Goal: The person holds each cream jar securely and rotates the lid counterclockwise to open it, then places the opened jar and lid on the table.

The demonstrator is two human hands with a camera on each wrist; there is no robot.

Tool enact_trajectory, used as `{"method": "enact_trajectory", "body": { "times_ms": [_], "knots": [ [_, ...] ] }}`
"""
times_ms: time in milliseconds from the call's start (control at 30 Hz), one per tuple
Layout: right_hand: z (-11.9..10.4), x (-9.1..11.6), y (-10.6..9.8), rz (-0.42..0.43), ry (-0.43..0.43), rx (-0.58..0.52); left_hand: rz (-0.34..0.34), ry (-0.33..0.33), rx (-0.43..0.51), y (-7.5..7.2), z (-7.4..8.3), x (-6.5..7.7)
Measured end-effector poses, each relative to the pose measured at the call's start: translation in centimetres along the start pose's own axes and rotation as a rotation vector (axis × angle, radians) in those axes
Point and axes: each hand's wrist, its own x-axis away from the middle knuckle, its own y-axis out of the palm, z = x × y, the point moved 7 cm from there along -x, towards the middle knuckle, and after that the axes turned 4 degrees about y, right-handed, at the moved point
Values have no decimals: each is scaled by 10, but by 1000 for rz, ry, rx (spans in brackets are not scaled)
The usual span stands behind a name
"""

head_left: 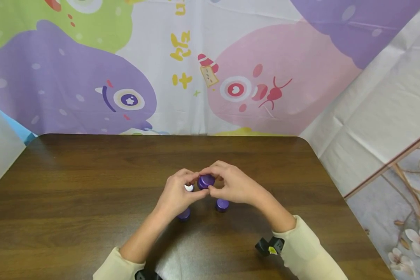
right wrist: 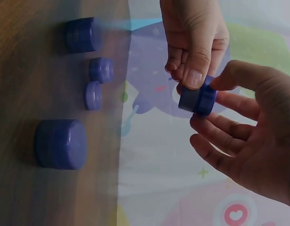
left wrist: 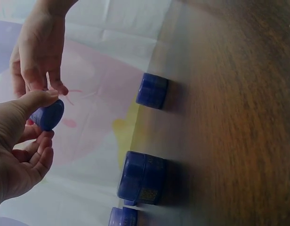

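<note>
Both hands hold a small purple jar [head_left: 205, 181] up above the table, seen from its top in the head view. My left hand [head_left: 176, 194] pinches it from the left between thumb and fingers. From the other side my right hand [head_left: 234, 184] grips it with thumb and fingertips. In the right wrist view the held jar [right wrist: 199, 100] shows a band between its two parts. Below the hands stand another purple jar [head_left: 222, 205] and a purple jar [head_left: 184, 214] partly covered by the left forearm. A small white-topped thing [head_left: 189, 188] shows behind the left fingers.
On the wooden table [head_left: 73, 217] the right wrist view shows a large jar [right wrist: 61, 144], a second jar [right wrist: 83, 35], a small jar [right wrist: 101, 70] and a flat, lid-like piece [right wrist: 93, 95] beside it. A patterned cloth [head_left: 189, 112] hangs behind the table.
</note>
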Motion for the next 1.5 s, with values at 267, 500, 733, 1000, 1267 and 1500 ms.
{"method": "enact_trajectory", "body": {
  "times_ms": [267, 500, 733, 1000, 1267, 1500],
  "knots": [
    [2, -1, -7, 85, 58, 11, 12, 11, -10, 0, 2, -1],
    [-2, 0, -3, -11, -10, -16, 12, 3, -5, -1, 1, -1],
    [1, -1, -11, 83, 58, -3, 15, 5, 0, -1, 1, 0],
    [1, 0, -5, -1, 16, -8, 16, 4, -6, 0, 1, 0],
    [1, -2, -8, 43, 45, 2, 22, 8, 1, -1, 1, 0],
    [0, -2, -3, 0, 11, 6, 25, 4, 10, -1, 0, 1]
  ]
}}
